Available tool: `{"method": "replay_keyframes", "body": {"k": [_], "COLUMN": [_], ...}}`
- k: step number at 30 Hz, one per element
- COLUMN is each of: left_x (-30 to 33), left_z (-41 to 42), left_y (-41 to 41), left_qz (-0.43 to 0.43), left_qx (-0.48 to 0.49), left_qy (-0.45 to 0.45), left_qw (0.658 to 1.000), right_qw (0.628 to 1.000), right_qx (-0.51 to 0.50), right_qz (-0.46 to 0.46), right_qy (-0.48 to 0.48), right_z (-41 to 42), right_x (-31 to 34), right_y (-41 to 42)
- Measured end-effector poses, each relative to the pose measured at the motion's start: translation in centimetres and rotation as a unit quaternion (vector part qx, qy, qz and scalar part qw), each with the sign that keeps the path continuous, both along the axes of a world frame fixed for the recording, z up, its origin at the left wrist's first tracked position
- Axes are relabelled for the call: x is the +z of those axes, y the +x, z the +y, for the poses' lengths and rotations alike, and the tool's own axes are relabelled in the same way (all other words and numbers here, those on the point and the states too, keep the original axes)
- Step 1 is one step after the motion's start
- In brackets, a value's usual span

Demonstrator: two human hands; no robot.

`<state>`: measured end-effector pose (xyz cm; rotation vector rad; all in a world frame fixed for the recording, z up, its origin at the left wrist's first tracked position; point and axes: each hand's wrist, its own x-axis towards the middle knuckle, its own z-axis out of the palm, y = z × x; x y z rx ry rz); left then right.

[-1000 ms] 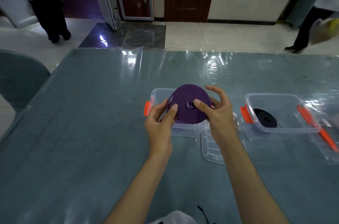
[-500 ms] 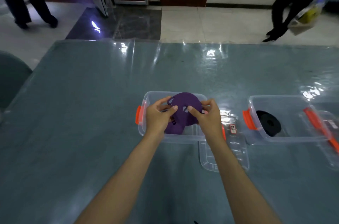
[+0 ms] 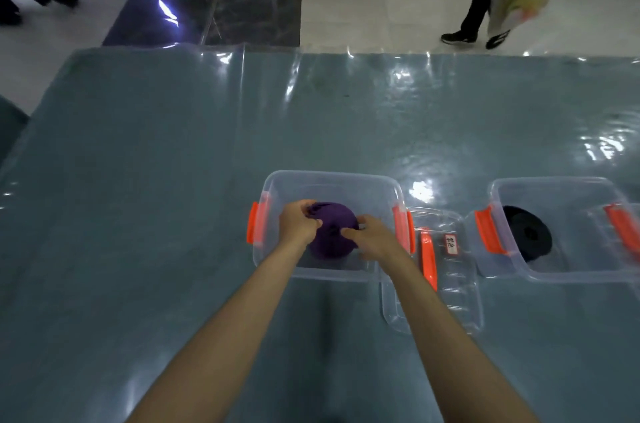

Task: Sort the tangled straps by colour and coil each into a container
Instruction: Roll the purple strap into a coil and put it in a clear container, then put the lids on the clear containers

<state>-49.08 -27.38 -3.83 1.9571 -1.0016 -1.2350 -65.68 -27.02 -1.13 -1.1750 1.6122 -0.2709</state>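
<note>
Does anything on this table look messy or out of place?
Nothing stands out. Both hands, left and right, hold the purple coil inside the left container. The black coil lies in the right container. A clear lid lies flat between them.

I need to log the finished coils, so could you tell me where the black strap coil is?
The black strap coil lies inside the right-hand clear container, right of the loose lid.

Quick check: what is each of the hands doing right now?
Left hand: grips the purple strap coil.
Right hand: fingers on the same coil; grip cannot be told.
</note>
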Motion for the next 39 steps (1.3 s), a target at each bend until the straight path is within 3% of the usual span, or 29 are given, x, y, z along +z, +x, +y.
{"method": "replay_keyframes", "body": {"k": [6,14,20,26,30,34,39], "left_x": [-1.5,-0.1,3.3,6.8,6.8,5.3,3.3], "left_z": [-1.0,-0.8,2.4,9.1,13.8,17.4,19.7], "left_y": [0.2,-0.1,-0.1,-0.3,0.4,0.9,1.3], "left_qz": [-0.044,-0.182,-0.294,-0.414,-0.437,-0.447,-0.445], "left_qx": [-0.006,-0.069,-0.163,-0.228,-0.218,-0.198,-0.238], "left_qy": [0.023,0.036,-0.042,-0.128,-0.171,-0.224,-0.154], "left_qw": [0.999,0.980,0.941,0.872,0.856,0.843,0.849], "right_qw": [1.000,0.991,0.960,0.920,0.925,0.957,0.963], "right_qx": [0.016,0.081,0.060,-0.011,-0.026,-0.056,-0.038], "right_qz": [0.016,0.066,0.080,0.086,0.129,0.148,0.217], "right_qy": [-0.015,-0.080,-0.261,-0.383,-0.356,-0.242,-0.153], "right_z": [-0.9,-0.7,3.0,8.7,11.5,12.8,12.7], "right_x": [-1.7,-1.3,2.8,4.6,2.1,-1.7,-4.9], "right_y": [1.1,1.2,-1.9,-7.5,-11.2,-13.8,-14.3]}}
